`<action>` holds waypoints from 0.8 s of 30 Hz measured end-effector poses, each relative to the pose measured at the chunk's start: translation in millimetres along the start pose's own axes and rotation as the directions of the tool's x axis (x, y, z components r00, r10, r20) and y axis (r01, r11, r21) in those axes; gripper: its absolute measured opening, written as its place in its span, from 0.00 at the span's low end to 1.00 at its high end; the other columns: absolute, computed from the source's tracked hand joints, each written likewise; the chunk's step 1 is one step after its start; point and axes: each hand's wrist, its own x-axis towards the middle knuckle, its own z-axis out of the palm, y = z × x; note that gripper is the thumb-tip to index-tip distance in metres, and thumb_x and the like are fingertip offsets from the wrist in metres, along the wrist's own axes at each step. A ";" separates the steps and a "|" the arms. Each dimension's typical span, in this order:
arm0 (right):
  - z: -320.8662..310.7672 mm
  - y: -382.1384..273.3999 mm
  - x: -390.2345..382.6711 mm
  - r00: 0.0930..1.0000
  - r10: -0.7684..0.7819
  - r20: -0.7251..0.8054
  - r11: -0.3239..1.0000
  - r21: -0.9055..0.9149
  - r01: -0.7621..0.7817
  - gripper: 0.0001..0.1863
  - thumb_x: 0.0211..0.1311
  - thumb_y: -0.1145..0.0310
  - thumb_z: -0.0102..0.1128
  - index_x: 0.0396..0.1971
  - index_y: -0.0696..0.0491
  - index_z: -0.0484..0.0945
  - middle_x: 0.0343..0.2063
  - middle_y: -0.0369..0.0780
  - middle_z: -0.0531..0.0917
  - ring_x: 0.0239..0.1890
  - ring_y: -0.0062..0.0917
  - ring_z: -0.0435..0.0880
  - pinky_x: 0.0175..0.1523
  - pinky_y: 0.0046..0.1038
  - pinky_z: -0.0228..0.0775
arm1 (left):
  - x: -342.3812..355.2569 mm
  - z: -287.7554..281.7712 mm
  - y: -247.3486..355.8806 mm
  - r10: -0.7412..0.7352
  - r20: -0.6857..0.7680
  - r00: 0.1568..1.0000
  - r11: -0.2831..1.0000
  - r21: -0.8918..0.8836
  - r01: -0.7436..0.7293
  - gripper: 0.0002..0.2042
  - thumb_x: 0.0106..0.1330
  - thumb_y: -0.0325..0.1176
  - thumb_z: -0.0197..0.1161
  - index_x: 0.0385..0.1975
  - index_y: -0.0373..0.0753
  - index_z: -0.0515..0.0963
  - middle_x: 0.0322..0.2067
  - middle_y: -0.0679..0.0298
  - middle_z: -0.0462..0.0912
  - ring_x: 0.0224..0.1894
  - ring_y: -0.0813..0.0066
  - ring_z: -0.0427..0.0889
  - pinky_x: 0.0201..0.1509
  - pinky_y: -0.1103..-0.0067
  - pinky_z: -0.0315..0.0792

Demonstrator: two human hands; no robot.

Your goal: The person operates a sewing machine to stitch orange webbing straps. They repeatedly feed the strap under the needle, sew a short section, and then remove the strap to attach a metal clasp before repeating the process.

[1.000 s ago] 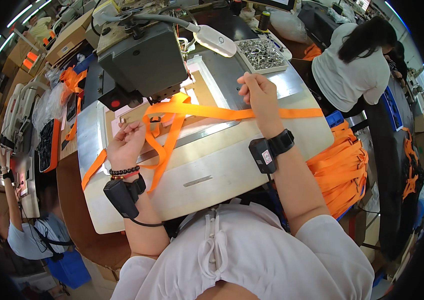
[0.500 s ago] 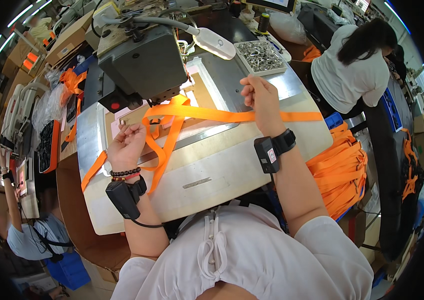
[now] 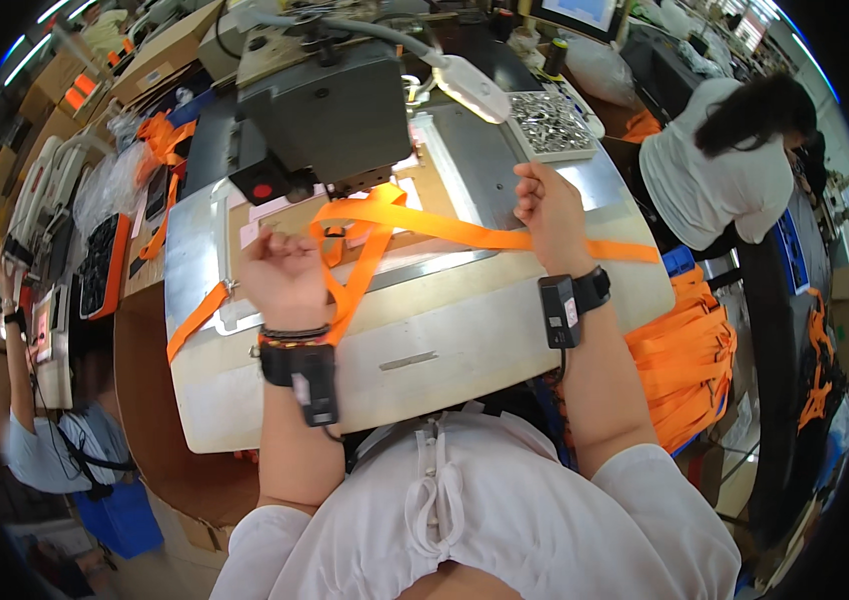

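A long orange webbing strap runs across the worktable, looping and crossing itself below the dark sewing machine head. A small dark buckle-like piece shows within the loop. My left hand is beside that loop, slightly blurred, its fingers curled in; whatever they may hold is hidden. Farther right, my right hand hovers over the strap, which passes behind it and comes out on the other side. Its fingers are bent together, and I cannot make out anything in them.
A lit lamp reaches over the table. Behind my right hand stands a tray of small metal parts. A bundle of orange straps hangs at the right. One person works at the right, another at the left.
My left hand has turned at the wrist and moved a little right relative to the table, nearer the strap's loop. The right hand stays over the strap; the whole view has shifted slightly.
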 end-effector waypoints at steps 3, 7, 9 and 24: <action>-2.9 1.5 3.7 1.000 0.015 0.000 1.000 -0.007 -0.015 0.10 0.65 0.65 0.56 0.33 0.57 0.79 0.19 0.32 0.75 0.17 0.13 0.68 0.25 0.18 0.62 | -12.7 4.4 -26.5 0.182 0.073 0.980 0.952 0.236 -0.195 0.06 0.65 0.31 0.48 0.29 0.39 0.71 0.18 0.71 0.62 0.22 0.80 0.62 0.30 0.80 0.60; -7.5 1.6 3.6 1.000 0.010 0.011 1.000 -0.010 -0.010 0.10 0.65 0.65 0.57 0.33 0.58 0.78 0.20 0.32 0.74 0.18 0.14 0.68 0.25 0.18 0.62 | -27.2 17.3 -47.6 0.265 0.198 0.944 0.841 0.432 -0.327 0.09 0.67 0.32 0.46 0.29 0.39 0.72 0.16 0.71 0.62 0.19 0.83 0.62 0.23 0.83 0.57; -7.1 1.6 3.6 1.000 0.005 0.020 1.000 -0.026 -0.005 0.11 0.65 0.65 0.56 0.34 0.58 0.78 0.20 0.32 0.74 0.19 0.14 0.68 0.26 0.18 0.62 | -23.0 10.9 -50.5 0.242 0.247 0.938 0.810 0.480 -0.335 0.10 0.68 0.32 0.45 0.29 0.38 0.73 0.17 0.71 0.64 0.19 0.84 0.62 0.22 0.84 0.57; -7.2 3.1 5.1 0.999 -0.015 0.047 0.997 -0.077 0.019 0.12 0.68 0.65 0.53 0.37 0.59 0.78 0.22 0.31 0.74 0.23 0.14 0.68 0.29 0.18 0.62 | -17.3 7.1 -53.0 0.168 0.137 0.976 0.883 0.420 -0.211 0.09 0.66 0.32 0.46 0.29 0.37 0.73 0.17 0.71 0.65 0.19 0.84 0.63 0.24 0.83 0.60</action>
